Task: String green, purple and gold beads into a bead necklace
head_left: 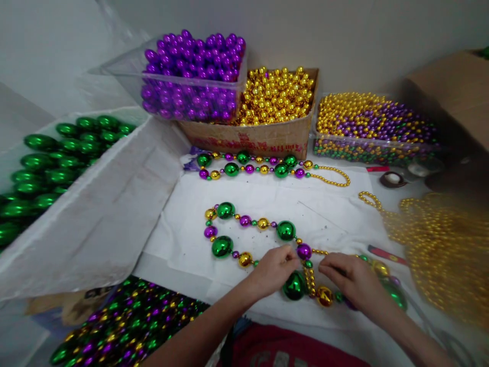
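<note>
A bead necklace of large green, purple and gold beads lies looped on the white cloth in front of me. My left hand is closed in a pinch beside a purple bead, just above a big green bead. My right hand is also pinched, a short gap to the right of that purple bead and over the strand. Whatever either set of fingertips grips is too small to make out. Small gold beads run down between the hands.
Behind lie another necklace, a tub of purple beads, a box of gold beads and a tub of mixed beads. Green beads fill a white box at left. Gold strands and a red-handled tool are at right.
</note>
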A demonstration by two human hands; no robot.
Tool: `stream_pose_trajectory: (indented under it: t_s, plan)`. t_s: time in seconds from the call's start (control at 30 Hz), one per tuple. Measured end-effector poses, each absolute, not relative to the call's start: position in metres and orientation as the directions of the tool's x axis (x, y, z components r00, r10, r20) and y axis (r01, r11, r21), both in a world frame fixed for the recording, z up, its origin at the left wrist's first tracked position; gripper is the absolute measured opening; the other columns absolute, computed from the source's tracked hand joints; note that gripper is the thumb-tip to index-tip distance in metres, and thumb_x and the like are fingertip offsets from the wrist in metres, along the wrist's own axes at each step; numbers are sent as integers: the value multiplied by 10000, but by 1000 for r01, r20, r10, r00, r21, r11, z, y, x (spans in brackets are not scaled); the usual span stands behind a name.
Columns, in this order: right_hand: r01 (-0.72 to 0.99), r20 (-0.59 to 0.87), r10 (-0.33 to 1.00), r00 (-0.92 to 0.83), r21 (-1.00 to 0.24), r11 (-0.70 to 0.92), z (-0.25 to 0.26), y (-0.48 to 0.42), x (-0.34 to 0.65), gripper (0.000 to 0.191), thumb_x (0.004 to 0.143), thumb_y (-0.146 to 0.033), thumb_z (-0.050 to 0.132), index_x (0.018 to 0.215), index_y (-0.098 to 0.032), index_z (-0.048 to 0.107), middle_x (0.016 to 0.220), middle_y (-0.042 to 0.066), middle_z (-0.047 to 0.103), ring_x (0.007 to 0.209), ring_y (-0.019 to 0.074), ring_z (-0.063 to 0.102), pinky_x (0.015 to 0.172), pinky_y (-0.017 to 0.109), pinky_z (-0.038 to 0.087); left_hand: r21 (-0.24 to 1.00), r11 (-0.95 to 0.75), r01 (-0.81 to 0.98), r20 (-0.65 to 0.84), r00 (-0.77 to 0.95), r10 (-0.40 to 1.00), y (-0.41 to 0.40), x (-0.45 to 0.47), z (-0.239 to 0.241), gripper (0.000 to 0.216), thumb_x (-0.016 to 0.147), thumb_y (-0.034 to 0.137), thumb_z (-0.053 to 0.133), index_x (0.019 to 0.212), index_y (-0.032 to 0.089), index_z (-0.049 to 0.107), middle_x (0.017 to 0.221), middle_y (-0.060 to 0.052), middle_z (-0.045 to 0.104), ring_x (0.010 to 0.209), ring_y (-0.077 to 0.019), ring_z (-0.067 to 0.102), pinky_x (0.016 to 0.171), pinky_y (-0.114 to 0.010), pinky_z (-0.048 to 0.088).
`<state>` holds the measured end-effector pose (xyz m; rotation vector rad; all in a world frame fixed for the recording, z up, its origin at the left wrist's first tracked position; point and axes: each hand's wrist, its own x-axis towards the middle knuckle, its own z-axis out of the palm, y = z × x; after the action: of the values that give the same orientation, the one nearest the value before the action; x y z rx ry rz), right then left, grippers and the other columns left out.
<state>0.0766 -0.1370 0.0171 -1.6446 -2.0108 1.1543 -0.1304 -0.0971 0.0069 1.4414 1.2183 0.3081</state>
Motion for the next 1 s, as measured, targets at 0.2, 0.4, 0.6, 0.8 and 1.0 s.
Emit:
stream_pose_trajectory:
  t_s: [0.2,0.4,0.6,0.8,1.0]
  plan:
    - [805,-102,953,-286,-565,181,25,-139,88,251,928,-283,459,739,-199,600,741,34,605,777,207,548,676,304,342,845,-20,534,-398,654,643,-92,-137,34,205,843,271,473,774,161,632,653,20,552,623,-109,476,556,-215,293]
    - [847,-229,920,-317,-506,165,4,-173,98,317,958,-308,406,697,-195,545,647,15,567,645,171,535,603,286,298,836,-63,546,-418,706,571,-109,-147,29,227,865,252,475,689,150,576,579,41,478,577,-86,435,542,-205,261]
    - [816,-254,932,-258,-574,70,-12,-197,103,372,974,-374,353,713,-191,546,646,20,588,622,164,556,596,277,330,877,-115,467,-341,772,536,-128,-145,24,284,903,224,424,629,156,461,569,44,418,565,-81,408,554,-202,262]
    - [793,-221,931,-292,-600,106,-7,-206,109,375,965,-385,363,744,-213,611,667,43,624,616,172,588,572,271,381,889,-118,442,-315,778,543,-139,-151,27,300,919,241,405,628,177,430,581,36,433,556,-97,427,562,-216,275]
    - [802,-155,941,-302,-575,162,15,-207,97,370,974,-302,343,761,-205,630,681,54,631,628,171,571,578,277,368,860,-186,475,-307,773,554,-139,-160,30,315,935,279,392,649,180,477,601,23,481,583,-108,457,579,-234,288]
